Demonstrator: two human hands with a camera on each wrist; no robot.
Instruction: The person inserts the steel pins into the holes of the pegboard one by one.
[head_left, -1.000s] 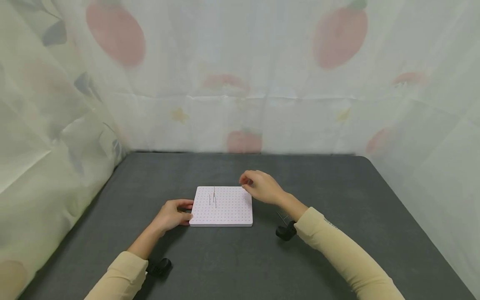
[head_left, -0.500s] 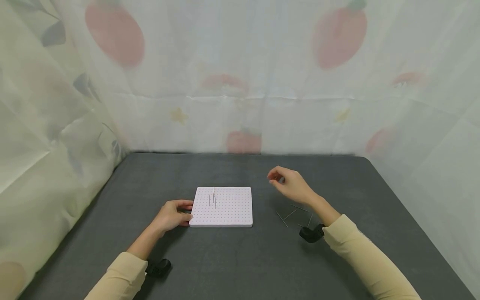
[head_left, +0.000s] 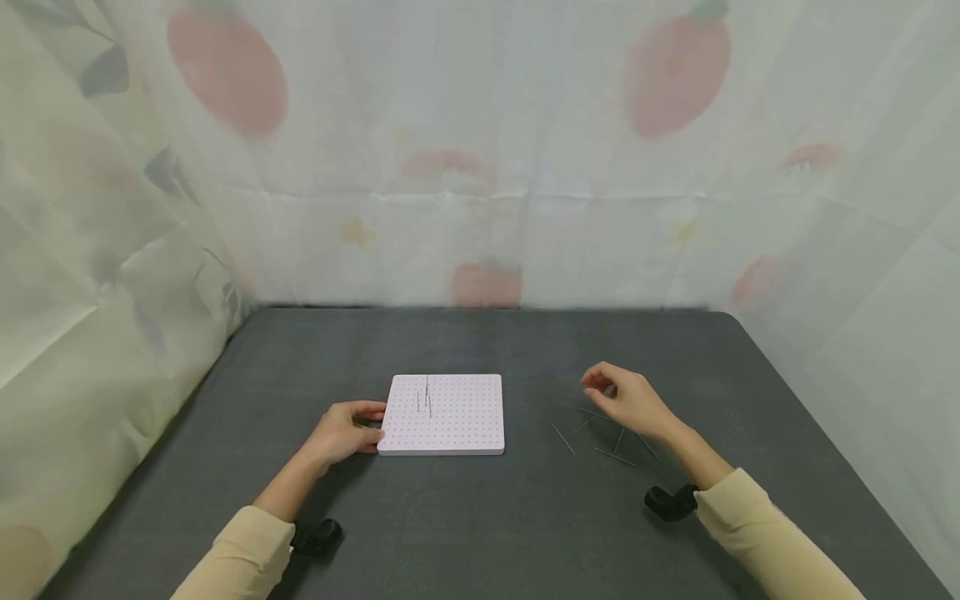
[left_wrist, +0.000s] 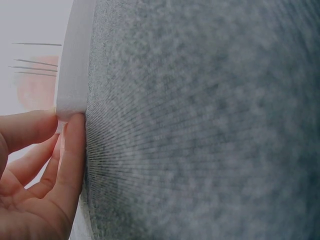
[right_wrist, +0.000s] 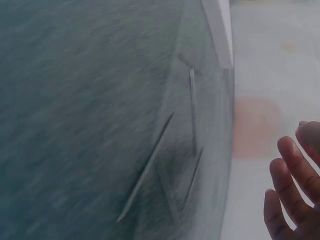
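A white pegboard point(head_left: 465, 425) with rows of small holes lies flat on the dark table. Several thin metal pins point(left_wrist: 37, 44) stand upright in its left part. At its left edge, my left hand point(head_left: 341, 432) grips the board, thumb at the top rim and fingers against the side, as the left wrist view shows. To the right of the board, my right hand point(head_left: 622, 400) hovers over loose metal pins point(right_wrist: 145, 167) with its fingers loosely bent. Nothing shows between those fingers in the right wrist view.
Dark grey cloth covers the table point(head_left: 465, 525). Behind it hangs a pale curtain point(head_left: 570, 167) printed with fruit, and more curtain closes in the left and right sides. A black wrist device point(head_left: 670, 503) sits under the right forearm.
My right hand has moved away from the board's far right corner, rightward and then down over the loose pins, uncovering them. My left hand stays at the board's edge.
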